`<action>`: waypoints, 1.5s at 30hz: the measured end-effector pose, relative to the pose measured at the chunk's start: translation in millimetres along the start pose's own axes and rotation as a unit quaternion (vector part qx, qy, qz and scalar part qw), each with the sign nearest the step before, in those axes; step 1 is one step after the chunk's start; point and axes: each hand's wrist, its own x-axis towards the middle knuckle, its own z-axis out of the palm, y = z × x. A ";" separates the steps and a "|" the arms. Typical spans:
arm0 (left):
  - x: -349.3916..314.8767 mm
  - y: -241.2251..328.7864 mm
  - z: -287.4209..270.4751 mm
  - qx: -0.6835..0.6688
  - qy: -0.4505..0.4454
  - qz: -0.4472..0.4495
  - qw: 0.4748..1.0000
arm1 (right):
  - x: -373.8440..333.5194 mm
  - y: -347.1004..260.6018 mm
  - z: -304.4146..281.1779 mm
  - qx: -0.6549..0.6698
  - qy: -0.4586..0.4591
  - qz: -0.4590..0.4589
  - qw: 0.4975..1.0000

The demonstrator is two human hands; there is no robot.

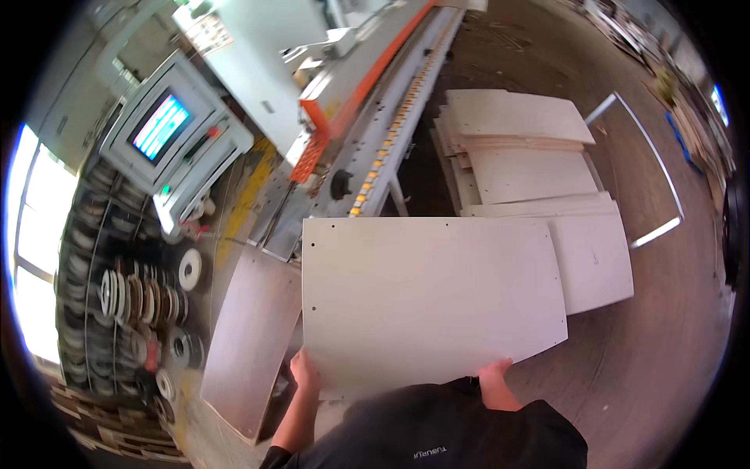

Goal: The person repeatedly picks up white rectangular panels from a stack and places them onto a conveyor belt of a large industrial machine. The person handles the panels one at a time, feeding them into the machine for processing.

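A large white panel point(430, 297) with small drilled holes along its edges is in front of my body. My left hand point(305, 369) grips its near left edge, with the fingers partly hidden behind the board. At the near edge on the right, my right hand point(494, 372) is closed on the same panel, and most of its fingers are out of sight underneath. The panel's far left corner lies near the end of a long machine bed point(391, 156) with a row of yellow rollers.
Stacked white panels point(531, 176) stand ahead to the right, beside a white metal frame point(664, 172). Another board point(254, 336) lies at my left. A control console point(176, 129) with a lit screen and a rack of edging rolls point(129, 297) are further left.
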 end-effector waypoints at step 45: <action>-164.4 -222.8 -179.5 -0.108 0.266 -0.152 0.946 | -18.0 193.9 186.3 -0.660 -0.259 -0.001 0.705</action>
